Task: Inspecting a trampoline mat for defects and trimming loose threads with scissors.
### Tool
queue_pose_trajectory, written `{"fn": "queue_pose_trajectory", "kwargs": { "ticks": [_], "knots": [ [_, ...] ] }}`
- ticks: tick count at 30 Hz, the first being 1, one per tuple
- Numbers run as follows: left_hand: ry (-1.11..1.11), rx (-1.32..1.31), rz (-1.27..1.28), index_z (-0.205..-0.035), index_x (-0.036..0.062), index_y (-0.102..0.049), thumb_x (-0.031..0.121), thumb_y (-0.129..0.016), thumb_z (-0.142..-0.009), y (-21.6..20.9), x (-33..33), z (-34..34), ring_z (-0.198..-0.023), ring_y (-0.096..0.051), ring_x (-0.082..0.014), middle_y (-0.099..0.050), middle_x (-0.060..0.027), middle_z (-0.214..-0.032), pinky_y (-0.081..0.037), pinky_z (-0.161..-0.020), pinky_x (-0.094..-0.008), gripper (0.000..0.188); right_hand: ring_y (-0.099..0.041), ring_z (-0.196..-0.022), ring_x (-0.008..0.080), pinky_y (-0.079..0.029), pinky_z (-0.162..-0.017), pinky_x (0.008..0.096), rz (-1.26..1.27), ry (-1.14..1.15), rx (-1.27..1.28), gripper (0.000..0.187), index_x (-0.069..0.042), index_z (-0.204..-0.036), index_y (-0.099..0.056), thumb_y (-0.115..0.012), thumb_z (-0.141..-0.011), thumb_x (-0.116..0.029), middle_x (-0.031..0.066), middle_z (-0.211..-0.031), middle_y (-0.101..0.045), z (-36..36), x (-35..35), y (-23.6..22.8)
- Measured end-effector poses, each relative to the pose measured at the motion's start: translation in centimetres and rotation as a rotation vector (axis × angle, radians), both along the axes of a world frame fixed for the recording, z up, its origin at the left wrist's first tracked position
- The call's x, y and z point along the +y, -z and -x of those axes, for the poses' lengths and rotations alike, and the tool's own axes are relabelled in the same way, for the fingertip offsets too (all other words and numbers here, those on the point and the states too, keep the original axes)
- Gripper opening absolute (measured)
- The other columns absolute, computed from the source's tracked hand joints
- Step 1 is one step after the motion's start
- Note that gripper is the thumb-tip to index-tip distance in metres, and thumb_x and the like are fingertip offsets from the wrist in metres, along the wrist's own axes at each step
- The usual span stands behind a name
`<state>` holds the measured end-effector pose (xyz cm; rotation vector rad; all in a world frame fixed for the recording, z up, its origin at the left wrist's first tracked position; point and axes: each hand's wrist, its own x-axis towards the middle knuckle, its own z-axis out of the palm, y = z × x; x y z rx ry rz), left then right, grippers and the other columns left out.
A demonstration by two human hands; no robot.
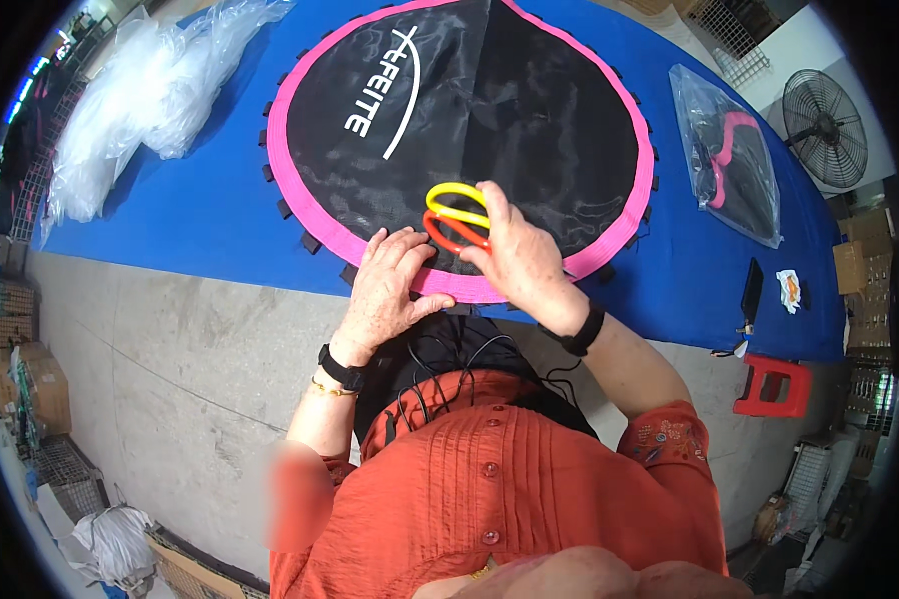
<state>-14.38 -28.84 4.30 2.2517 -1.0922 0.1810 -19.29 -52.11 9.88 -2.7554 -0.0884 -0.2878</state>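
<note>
A round black mat [539, 130] with a wide pink border [293, 178] lies on a blue-covered table. Short black tabs stick out around its rim, and a white printed mark runs down its left half. My left hand [385, 285] lies on the near part of the border, fingers together on top and thumb spread along the edge. Just right of it, my right hand [524, 255] is closed on a pair of scissors [456, 217] with one yellow and one red loop handle. The loops point left over the mat; the blades are hidden in my hand.
Clear plastic bags [150, 100] are heaped at the table's far left. A flat bag [726, 155] with black and pink contents lies at right, near a dark flat object [752, 290] and a small wrapped item [789, 292]. A red stool [773, 386] and a fan [825, 128] stand beyond.
</note>
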Motion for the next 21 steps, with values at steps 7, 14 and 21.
{"fn": "queue_pose_trajectory", "kwargs": {
  "ticks": [7, 14, 21],
  "knots": [
    [0.006, -0.001, -0.011, -0.129, 0.0037, -0.069, 0.066, -0.082, -0.08, -0.2, -0.2, 0.0, -0.141, -0.056, -0.0384, -0.065, -0.0164, -0.141, -0.036, -0.124, -0.0593, 0.08, -0.074, -0.098, 0.0472, -0.061, -0.078, 0.0522, -0.068, 0.118, -0.026, 0.09, -0.01, -0.155, -0.034, -0.089, -0.086, -0.025, 0.0248, -0.119, -0.069, -1.1, -1.7, 0.6],
    [-0.004, 0.011, -0.007, -0.128, 0.0041, -0.069, 0.064, -0.084, -0.079, -0.4, -0.1, 0.1, -0.141, -0.056, -0.0388, -0.065, -0.0161, -0.142, -0.036, -0.124, -0.0604, 0.079, -0.076, -0.089, 0.044, -0.063, -0.073, 0.0499, -0.12, 0.083, 0.071, 0.091, -0.008, -0.156, -0.033, -0.089, -0.087, -0.026, 0.0219, -0.11, -0.069, 2.1, -1.4, 0.0],
    [-0.011, 0.006, -0.02, -0.129, 0.004, -0.069, 0.064, -0.084, -0.079, -0.3, -0.6, 0.3, -0.141, -0.056, -0.0397, -0.065, -0.0166, -0.142, -0.036, -0.123, -0.0615, 0.08, -0.075, -0.088, 0.0428, -0.062, -0.071, 0.0486, 0.013, 0.3, -0.09, 0.092, -0.007, -0.157, -0.034, -0.089, -0.086, -0.023, 0.0226, -0.109, -0.069, 0.1, -6.3, 1.1]
  ]
}}
